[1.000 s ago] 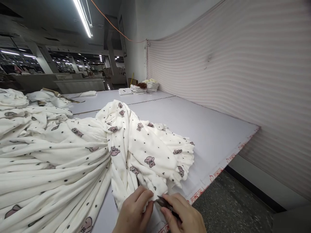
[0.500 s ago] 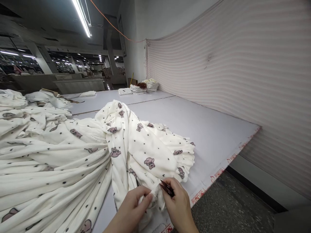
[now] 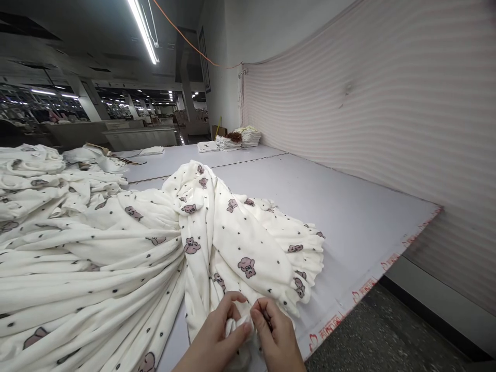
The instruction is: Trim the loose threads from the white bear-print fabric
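printed cloth (image 3: 248,243) sprawls across the bench (image 3: 349,206), gathered near its red-lettered edge, probably for easy reach; the left hand (image 3: 217,333) pinches it, likely to steady it; the right hand (image 3: 278,333) curls alongside, its grip unclear.

No word can be read for certain: red printing (image 3: 329,325) runs along the edge of the desk (image 3: 356,217), starting just right of the right grip (image 3: 278,333) and repeating at intervals farther out beyond it; each repeat looks like a row of capital letters beside a small outlined emblem (image 3: 355,296), too slanted and blurred to spell out
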{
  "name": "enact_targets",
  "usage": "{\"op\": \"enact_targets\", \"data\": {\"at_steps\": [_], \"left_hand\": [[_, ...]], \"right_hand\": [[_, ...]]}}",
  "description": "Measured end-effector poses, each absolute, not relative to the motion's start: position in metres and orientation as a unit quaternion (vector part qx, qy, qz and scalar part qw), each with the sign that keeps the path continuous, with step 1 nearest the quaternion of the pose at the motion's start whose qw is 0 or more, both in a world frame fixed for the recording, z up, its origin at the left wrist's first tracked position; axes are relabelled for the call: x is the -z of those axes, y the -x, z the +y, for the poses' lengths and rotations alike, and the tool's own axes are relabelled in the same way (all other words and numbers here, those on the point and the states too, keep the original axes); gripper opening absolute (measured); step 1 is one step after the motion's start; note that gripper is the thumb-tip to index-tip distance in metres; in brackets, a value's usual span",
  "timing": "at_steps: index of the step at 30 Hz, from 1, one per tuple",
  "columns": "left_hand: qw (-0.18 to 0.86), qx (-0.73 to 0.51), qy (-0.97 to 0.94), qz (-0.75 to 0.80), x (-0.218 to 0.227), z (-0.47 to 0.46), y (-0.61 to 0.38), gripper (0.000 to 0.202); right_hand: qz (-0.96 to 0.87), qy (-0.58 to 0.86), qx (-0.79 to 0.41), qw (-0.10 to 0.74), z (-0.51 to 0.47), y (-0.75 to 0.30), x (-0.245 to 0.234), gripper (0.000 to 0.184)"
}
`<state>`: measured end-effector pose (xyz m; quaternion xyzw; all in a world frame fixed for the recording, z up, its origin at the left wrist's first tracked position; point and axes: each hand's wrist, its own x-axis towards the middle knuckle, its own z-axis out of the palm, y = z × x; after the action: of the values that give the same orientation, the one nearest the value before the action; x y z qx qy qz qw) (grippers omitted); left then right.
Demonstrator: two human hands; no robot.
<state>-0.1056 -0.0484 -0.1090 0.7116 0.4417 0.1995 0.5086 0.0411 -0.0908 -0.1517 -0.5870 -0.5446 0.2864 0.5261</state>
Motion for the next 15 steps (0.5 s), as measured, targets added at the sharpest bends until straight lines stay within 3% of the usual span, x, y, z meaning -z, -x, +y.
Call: {"op": "enact_targets", "data": {"at_steps": [3, 7, 12, 15], "left_hand": [[0.505, -0.224, -0.707, 0.441, 0.108, -0.048, 0.103, 0.026], [0.534, -0.246, -0.665, 0.462, 0.107, -0.045, 0.105, 0.03], [0.547, -0.222, -0.668, 0.453, 0.106, -0.044, 0.105, 0.027], [0.53, -0.212, -0.692, 0.443, 0.103, -0.047, 0.1, 0.024]], "right_hand": [[-0.497, 0.589, -0.341, 0.538, -0.091, -0.039, 0.149, 0.028], [-0.507, 0.556, -0.366, 0.547, -0.098, -0.049, 0.145, 0.021], [-0.582, 0.584, -0.32, 0.467, -0.104, -0.062, 0.141, 0.025], [-0.576, 0.586, -0.346, 0.452, -0.099, -0.064, 0.139, 0.016]]}}
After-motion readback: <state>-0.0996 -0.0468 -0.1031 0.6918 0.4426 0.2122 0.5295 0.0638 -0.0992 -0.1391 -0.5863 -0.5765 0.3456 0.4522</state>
